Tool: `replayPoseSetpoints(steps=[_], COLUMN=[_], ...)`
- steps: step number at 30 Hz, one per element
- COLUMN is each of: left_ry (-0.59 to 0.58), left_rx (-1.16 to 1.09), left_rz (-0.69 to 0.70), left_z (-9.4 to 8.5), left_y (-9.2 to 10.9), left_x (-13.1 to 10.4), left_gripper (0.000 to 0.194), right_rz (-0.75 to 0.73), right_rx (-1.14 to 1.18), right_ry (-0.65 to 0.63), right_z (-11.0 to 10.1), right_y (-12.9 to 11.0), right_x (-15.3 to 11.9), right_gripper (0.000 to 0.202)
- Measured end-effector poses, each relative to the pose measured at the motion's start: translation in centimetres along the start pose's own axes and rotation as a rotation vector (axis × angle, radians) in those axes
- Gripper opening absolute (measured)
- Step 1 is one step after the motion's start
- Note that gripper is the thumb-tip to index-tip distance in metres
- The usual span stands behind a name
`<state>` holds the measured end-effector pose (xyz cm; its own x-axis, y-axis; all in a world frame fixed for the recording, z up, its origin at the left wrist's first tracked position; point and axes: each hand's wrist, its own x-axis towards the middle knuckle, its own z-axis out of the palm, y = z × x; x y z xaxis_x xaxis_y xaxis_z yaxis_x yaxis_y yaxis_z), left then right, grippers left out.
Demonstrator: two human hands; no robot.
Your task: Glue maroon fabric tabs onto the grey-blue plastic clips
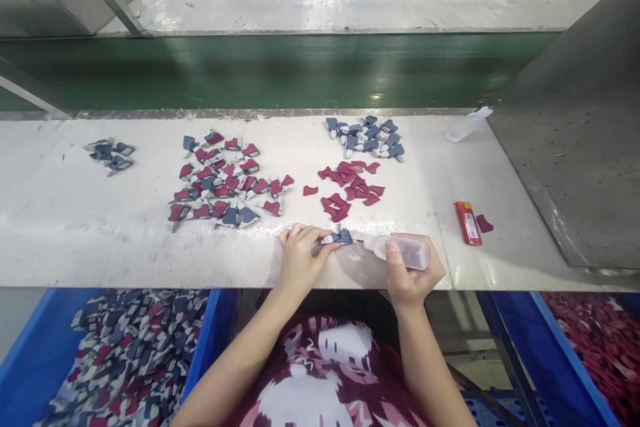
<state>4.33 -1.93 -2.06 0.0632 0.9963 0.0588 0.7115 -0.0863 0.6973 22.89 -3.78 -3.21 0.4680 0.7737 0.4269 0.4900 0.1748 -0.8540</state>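
Note:
Near the front edge of the white table, my left hand (pixel 301 255) pinches a small blue and grey part (pixel 343 237). My right hand (pixel 413 270) is wrapped round a translucent squeeze bottle (pixel 407 252), tilted sideways with its thin tip at the part's right side. Just beyond my hands lie loose maroon pieces (pixel 350 181), and farther back a group of blue and grey parts (pixel 370 138). On the left, a larger group of parts (pixel 220 180) mostly shows maroon tops, with some plain blue ones among them.
Several blue parts (pixel 110 155) lie far left. A red packet (pixel 468 223), a maroon piece (pixel 485 223) and a second bottle (pixel 469 125) sit at right, beside a metal panel (pixel 575 127). A green belt (pixel 310 70) runs behind. Filled blue bins (pixel 200 347) (pixel 570 353) stand below.

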Motion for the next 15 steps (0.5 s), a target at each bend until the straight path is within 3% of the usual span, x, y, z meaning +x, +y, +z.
replayPoseSetpoints(steps=[5, 15], left_ry=[0.007, -0.012], left_rx=[0.003, 0.007], left_rz=[0.008, 0.01], left_z=[0.1, 0.0], left_y=[-0.1, 0.0], left_x=[0.0, 0.0], left_gripper=[0.008, 0.006], right_rz=[-0.006, -0.012], right_rx=[0.015, 0.065], right_ry=[0.022, -0.095], right_z=[0.1, 1.4], right_y=[-0.2, -1.2], right_x=[-0.2, -0.7], right_gripper=[0.026, 0.02])
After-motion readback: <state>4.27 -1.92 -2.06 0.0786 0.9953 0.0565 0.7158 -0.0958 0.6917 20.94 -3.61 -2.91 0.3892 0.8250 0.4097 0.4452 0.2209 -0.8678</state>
